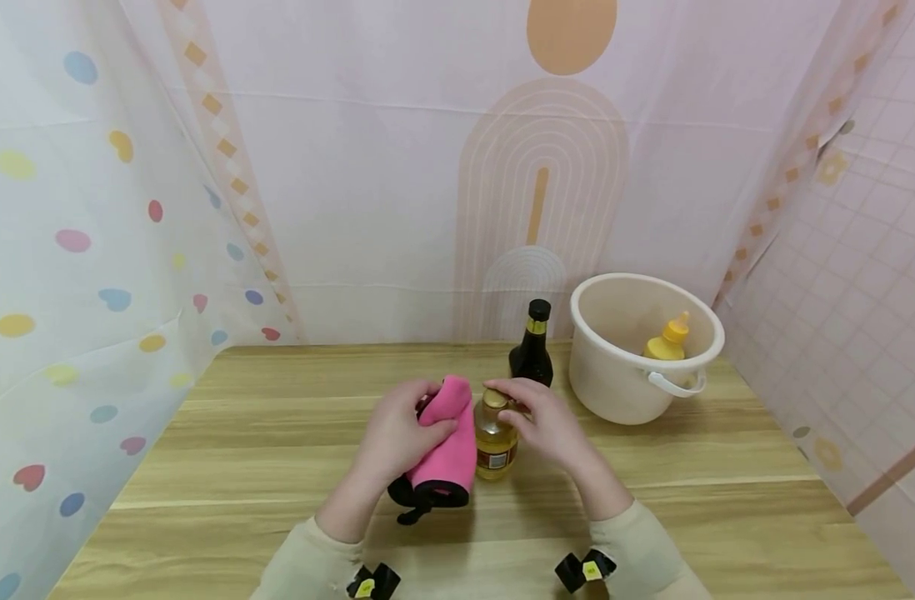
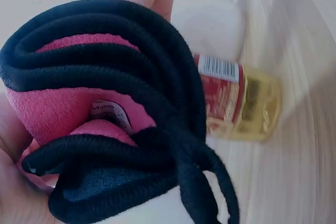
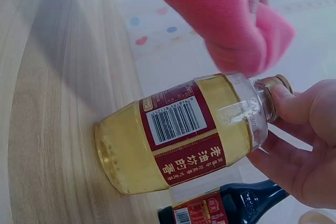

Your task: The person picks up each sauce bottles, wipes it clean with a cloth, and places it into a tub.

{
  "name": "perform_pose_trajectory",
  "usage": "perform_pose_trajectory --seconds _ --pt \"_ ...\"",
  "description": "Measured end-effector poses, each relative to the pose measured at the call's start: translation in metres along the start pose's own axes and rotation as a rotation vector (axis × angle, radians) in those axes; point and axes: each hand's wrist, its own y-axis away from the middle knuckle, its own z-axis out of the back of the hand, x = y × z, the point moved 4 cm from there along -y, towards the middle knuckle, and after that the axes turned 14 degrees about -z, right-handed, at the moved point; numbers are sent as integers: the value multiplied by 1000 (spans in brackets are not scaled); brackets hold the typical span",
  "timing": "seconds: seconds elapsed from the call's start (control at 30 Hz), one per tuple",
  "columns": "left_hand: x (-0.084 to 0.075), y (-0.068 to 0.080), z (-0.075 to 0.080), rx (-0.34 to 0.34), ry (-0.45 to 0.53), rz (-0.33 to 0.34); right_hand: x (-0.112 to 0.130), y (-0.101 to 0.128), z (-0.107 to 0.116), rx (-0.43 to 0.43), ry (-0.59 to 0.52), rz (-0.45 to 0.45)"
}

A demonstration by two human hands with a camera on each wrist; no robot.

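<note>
My left hand (image 1: 401, 429) grips a folded pink cloth (image 1: 456, 450) with black edging, its thumb across the front. In the left wrist view the cloth's rolled layers (image 2: 105, 80) show at the near end, with a black loop hanging from the edge. Just right of the cloth, an oil bottle (image 1: 495, 446) of golden liquid stands upright on the table. My right hand (image 1: 545, 419) holds this bottle at its top. The right wrist view shows the thumb on the gold cap (image 3: 274, 86) and fingers behind the bottle's neck; its red label (image 3: 178, 119) carries a barcode.
Behind the right hand stands a dark sauce bottle (image 1: 532, 354) with a black cap. A white bucket (image 1: 611, 387) sits at the back right, holding a yellow squeeze bottle (image 1: 666, 343). Patterned curtains hang around the wooden table (image 1: 277, 433).
</note>
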Motion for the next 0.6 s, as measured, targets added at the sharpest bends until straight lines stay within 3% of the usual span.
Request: perform_pose_trajectory --seconds 0.23,0.47,0.6 --pt "-14 -8 -7 -73 47 -34 -2 0 -1 13 15 -6" --pt "-14 -10 -19 -44 50 -5 -3 1 -1 -1 35 -38" --pt "-15 -10 -24 -40 19 -30 -2 1 -1 -19 50 -52"
